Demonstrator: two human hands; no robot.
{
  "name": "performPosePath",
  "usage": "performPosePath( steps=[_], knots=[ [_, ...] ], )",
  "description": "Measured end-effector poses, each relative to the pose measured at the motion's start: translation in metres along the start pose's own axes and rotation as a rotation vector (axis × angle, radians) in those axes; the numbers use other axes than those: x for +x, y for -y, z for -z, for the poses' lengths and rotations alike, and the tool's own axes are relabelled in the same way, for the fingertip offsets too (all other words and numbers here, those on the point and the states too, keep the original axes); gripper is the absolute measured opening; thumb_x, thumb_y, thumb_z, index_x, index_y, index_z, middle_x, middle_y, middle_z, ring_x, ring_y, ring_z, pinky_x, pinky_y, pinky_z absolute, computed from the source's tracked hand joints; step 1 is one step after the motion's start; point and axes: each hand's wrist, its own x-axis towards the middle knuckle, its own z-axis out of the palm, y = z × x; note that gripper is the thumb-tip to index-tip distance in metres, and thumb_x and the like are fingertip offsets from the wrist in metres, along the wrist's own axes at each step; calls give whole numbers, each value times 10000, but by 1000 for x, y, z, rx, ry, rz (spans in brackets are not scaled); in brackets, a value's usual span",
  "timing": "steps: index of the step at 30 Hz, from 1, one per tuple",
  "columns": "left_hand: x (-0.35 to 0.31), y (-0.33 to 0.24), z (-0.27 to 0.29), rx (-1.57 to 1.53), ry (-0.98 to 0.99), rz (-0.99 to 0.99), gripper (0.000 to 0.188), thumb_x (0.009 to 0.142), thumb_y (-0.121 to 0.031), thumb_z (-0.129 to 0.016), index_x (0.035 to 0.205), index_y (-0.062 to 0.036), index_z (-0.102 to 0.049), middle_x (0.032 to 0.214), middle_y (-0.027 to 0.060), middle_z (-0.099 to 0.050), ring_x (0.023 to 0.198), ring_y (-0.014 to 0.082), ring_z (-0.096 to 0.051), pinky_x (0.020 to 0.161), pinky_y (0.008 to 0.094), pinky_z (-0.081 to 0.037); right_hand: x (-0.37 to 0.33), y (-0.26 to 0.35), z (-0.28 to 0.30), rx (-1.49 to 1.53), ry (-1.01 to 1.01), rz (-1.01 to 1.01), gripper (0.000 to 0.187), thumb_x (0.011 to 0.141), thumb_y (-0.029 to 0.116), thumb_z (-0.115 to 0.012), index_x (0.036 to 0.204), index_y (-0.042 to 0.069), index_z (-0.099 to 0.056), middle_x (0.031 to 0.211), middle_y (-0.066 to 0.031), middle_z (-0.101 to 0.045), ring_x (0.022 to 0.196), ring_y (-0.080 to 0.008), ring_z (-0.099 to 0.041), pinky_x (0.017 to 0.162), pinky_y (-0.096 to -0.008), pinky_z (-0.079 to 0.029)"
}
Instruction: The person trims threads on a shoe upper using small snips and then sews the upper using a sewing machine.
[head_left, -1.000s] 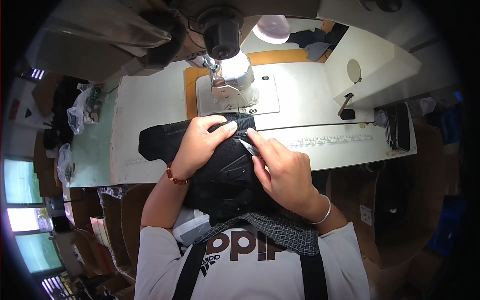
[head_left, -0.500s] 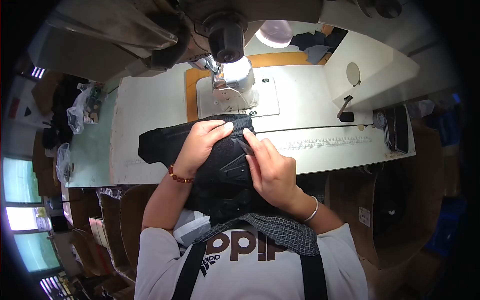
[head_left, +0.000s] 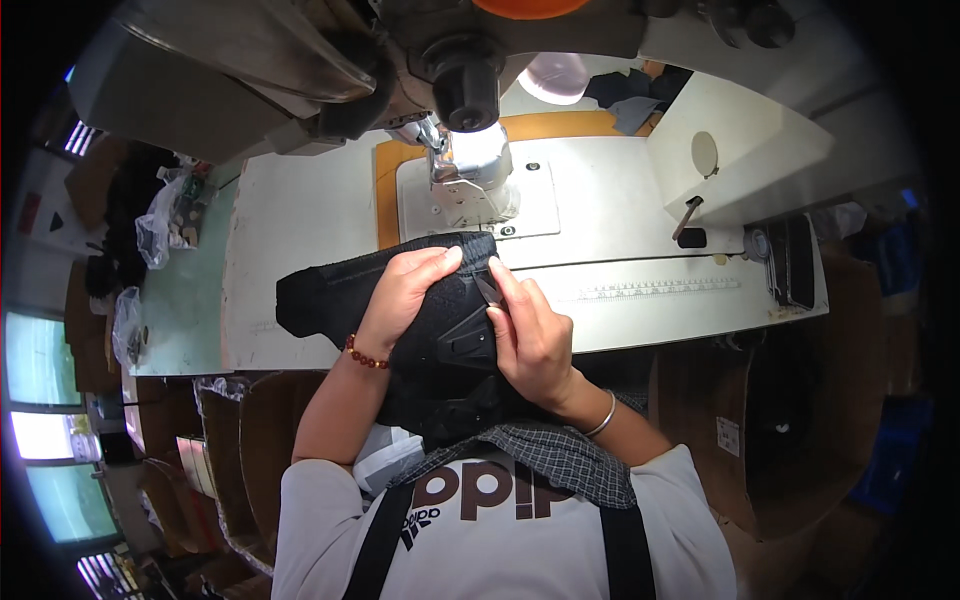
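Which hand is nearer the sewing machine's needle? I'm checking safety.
Left. The left hand lies on the black fabric just below the needle; the right hand sits lower, rightward.
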Motion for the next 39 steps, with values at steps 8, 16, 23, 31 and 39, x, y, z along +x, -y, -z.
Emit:
performPosePath(
  steps=[8,16,23,31,39],
  knots=[
    [2,-5,-10,-15,-48,15,242,969,-173,-589,926,47,-678,871,-25,-648,809,35,-543,758,197,-443,17,-1,16,70,-78,-11,374,866,-20,-579,1238,-35,-554,985,-218,-671,789,-347,-686,648,-390,-541],
    [3,-1,-3,135,-1,-91,226,969,-147,-588,850,30,-665,784,-49,-593,741,19,-497,682,201,-424,14,19,47,5,300,-173,485,818,7,-636,1298,42,-580,803,-116,-618,598,-249,-603,541,-340,-477],
    [1,-3,-7,141,-26,-108,214,963,-132,-596,849,36,-664,781,-46,-601,732,16,-503,656,191,-427,15,25,51,-76,319,-165,487,834,24,-639,1315,48,-566,776,-119,-599,610,-280,-608,544,-365,-477],
    [0,-6,-7,124,-6,-99,203,962,-128,-600,864,35,-671,795,-35,-620,730,19,-521,653,188,-439,18,28,54,-136,360,-161,494,843,49,-642,1328,53,-551,783,-112,-593,596,-275,-600,529,-372,-469],
    [-2,-10,-11,151,-20,-102,198,957,-124,-604,876,41,-675,804,-23,-638,744,22,-533,668,188,-446,21,34,55,-241,397,-157,505,841,73,-648,1335,74,-544,784,-93,-560,564,-273,-581,504,-383,-458]
  ],
)
